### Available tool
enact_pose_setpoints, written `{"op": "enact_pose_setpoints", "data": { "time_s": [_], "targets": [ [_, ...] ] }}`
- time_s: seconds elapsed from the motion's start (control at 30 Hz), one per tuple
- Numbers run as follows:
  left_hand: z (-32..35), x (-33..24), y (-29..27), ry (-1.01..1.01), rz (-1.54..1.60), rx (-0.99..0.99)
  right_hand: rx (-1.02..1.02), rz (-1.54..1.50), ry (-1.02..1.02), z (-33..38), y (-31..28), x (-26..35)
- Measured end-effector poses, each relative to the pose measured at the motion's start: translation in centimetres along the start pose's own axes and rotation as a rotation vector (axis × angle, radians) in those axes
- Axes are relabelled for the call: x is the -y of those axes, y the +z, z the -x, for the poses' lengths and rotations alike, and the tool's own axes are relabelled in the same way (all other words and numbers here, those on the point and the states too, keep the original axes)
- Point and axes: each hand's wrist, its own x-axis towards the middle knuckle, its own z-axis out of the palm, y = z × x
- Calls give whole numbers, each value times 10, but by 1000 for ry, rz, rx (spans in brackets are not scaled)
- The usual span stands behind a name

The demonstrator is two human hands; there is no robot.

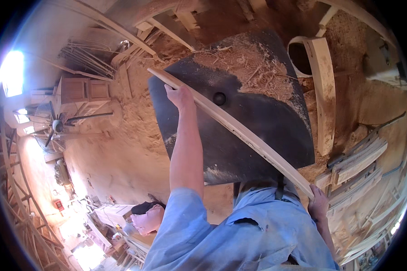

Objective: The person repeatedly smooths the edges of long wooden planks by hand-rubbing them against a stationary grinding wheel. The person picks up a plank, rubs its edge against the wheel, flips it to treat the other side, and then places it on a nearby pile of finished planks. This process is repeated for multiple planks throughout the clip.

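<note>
A long, narrow, slightly curved wooden strip point(242, 131) slants across a dark flat machine table point(271, 124), from the far left down to the near right. My left hand point(182, 97) is closed on it near its far end, arm stretched forward over the table. The near end is gripped by my right hand point(319, 203), beside my right hip and past the table's edge. A round black spindle knob point(219, 98) stands up from the table, close to the strip's far side. My fingers are partly hidden by the strip and my hands.
Sawdust and shavings point(267, 74) cover the table's far part. Behind it on the right stands a thick curved timber piece point(323, 95). Stacked curved boards point(359, 160) lie at right. At left are a fan point(56, 126) and a wooden cabinet point(79, 90); another person point(148, 219) is at lower left.
</note>
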Motion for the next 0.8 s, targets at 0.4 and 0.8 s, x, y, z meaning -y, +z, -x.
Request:
{"op": "enact_pose_setpoints", "data": {
  "time_s": [0.4,0.8],
  "targets": [
    [191,-11,16,104,-179,127,-279,-89,1,125,25,-154],
    [302,-30,17,-112,-270,124,-232,-64,177,187,18,-240]
  ]
}}
